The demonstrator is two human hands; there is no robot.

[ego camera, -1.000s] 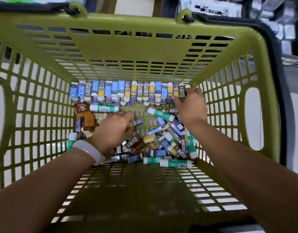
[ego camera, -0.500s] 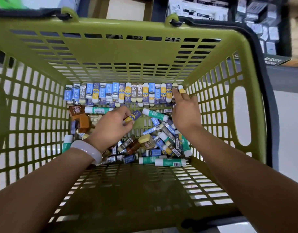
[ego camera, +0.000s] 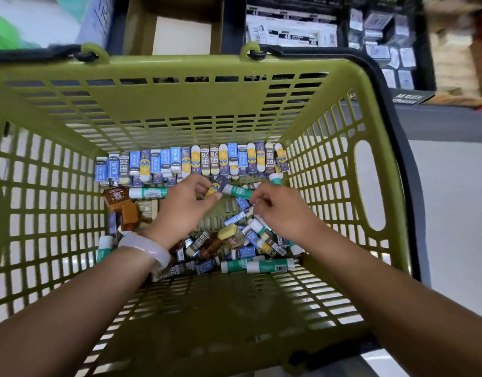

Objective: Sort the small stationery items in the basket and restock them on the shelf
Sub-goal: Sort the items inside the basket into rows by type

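A green plastic basket (ego camera: 163,104) holds many small stationery items. A tidy row of erasers (ego camera: 191,161) in blue, purple and yellow sleeves lines its far wall. Loose erasers, brown bottles and green-white glue sticks (ego camera: 269,265) lie jumbled on the floor. My left hand (ego camera: 180,210) pinches a purple-and-yellow eraser (ego camera: 216,186) just above the floor, below the row. My right hand (ego camera: 282,210) is curled over the loose pile beside a glue stick (ego camera: 238,191), its fingertips down among the blue erasers; what they hold is hidden.
Beyond the basket stand shelf trays of boxed stationery (ego camera: 291,31) and small packs (ego camera: 384,36) at the top right. A black handle (ego camera: 392,137) runs along the basket's right rim. Pale floor shows through the side walls.
My right hand left the right end of the eraser row and came back down to the loose pile. My left hand lifted the purple-and-yellow eraser up and to the right.
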